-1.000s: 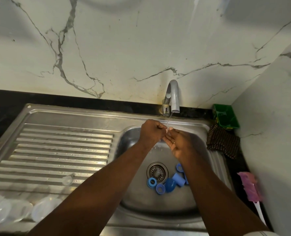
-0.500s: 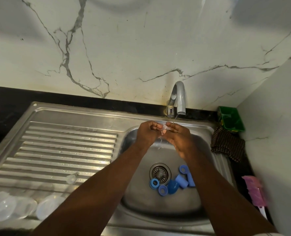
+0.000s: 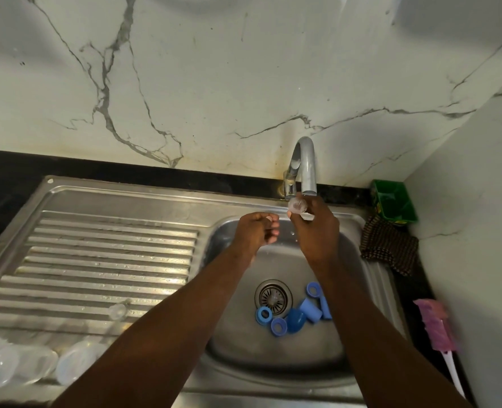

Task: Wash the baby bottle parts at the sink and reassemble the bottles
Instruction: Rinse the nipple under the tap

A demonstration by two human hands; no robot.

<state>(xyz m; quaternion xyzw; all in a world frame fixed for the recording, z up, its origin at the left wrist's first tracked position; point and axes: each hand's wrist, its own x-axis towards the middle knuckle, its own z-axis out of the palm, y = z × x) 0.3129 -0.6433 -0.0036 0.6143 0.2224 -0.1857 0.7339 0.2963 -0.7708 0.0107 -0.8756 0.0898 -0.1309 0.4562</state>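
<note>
My right hand [image 3: 317, 231] pinches a clear silicone teat [image 3: 297, 205] and holds it up just under the spout of the tap [image 3: 304, 169]. Beside it, my left hand [image 3: 258, 231] hangs over the sink basin [image 3: 232, 363] with loosely curled fingers and nothing in it. Several blue rings and caps [image 3: 295, 315] lie by the drain [image 3: 272, 297]. Another clear teat [image 3: 117, 311] rests on the draining board [image 3: 96, 260]. Clear bottle bodies [image 3: 23, 369] lie at its near left corner.
A green tub [image 3: 393, 203] and a brown checked cloth [image 3: 389, 248] sit right of the basin. A pink bottle brush [image 3: 438, 331] with a white handle lies on the dark counter at the right wall. Marble wall stands behind.
My hands have parted. The right hand lifted the clear teat up to the tap spout, and the left hand let go of it and dropped slightly away.
</note>
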